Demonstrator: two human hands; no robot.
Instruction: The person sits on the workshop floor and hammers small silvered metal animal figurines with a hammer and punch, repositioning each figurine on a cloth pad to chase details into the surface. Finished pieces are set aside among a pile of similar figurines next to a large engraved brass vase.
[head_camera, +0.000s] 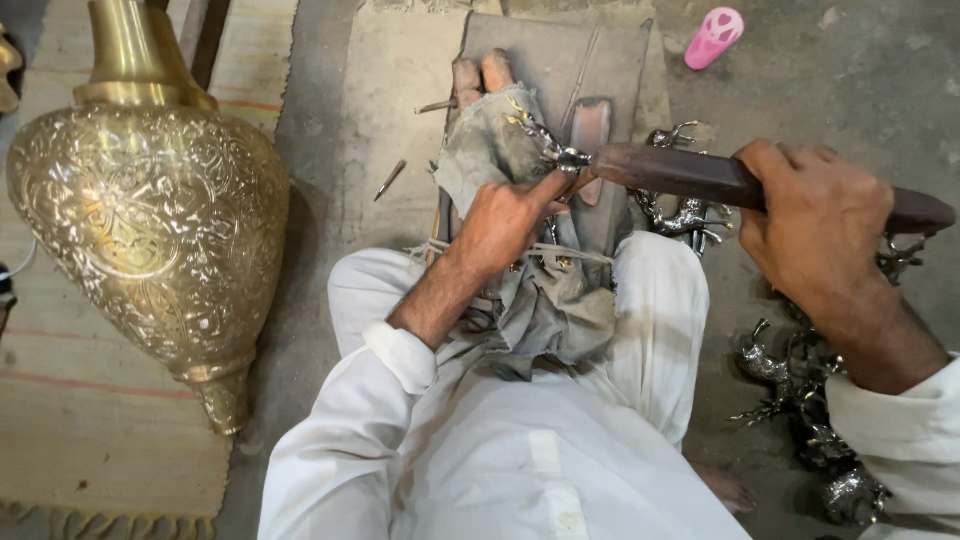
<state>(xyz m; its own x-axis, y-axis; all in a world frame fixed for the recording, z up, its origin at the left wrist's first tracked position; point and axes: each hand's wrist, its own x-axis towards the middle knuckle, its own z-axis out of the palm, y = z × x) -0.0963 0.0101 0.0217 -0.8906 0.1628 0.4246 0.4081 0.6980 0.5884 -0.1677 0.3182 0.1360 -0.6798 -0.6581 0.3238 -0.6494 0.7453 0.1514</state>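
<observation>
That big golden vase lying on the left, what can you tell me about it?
The vase looks like polished brass, with a wide bulging body covered in fine engraved scrollwork. A plain, smooth neck rises out of the top edge of the picture, and the body tapers to a small stem and foot at the bottom. It lies on its side on a striped woven mat beside the seated person's leg. Neither hand touches it, and nothing else rests against it that I can see.

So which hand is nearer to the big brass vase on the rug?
Left. The left hand is over the lap beside the brass vase; the right hand grips a wooden handle, farther away.
</observation>
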